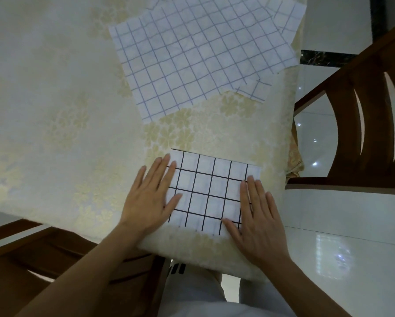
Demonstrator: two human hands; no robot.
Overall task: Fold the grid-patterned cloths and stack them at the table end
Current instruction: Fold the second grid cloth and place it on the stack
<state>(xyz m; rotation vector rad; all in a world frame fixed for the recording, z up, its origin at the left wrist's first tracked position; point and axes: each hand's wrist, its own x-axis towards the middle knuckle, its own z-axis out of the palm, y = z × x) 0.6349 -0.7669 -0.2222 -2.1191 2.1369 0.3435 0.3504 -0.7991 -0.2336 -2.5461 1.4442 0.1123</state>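
- Both hands lie flat with fingers straight, gripping nothing. Our left hand [149,197] presses the left edge of the folded cloth [205,193], and our right hand [258,216] presses its lower right corner, thumb lying along the bottom edge.
- That folded cloth sits in the lower centre of the frame. It is a neat rectangle with bold black grid lines, close to the near edge of the worktop [54,110], which is covered in a pale floral tablecloth.
- In the upper centre a spread cloth [196,60] lies open and flat, its grid fainter. Corners of at least one further cloth [285,19] peek out from under it at the upper right, near the worktop's right edge.
- We judge the cloths to be light, thin and limp. The spread one shows small wrinkles and hugs the surface, so it will hold no shape of its own, and a fold needs pressing to stay.
- Being so light, the folded piece could slide on the tablecloth or spring open when lifted. We would pinch through all layers at two opposite edges, or slip a flat palm beneath.
- For the spread cloth, the best hold looks to be its two nearest corners, one pinched in each hand, so the grid lines can guide a straight fold.
- Nothing here seems fragile; the risk is only a crooked or loosened stack.
- One wooden chair [370,124] stands at the right of the frame.
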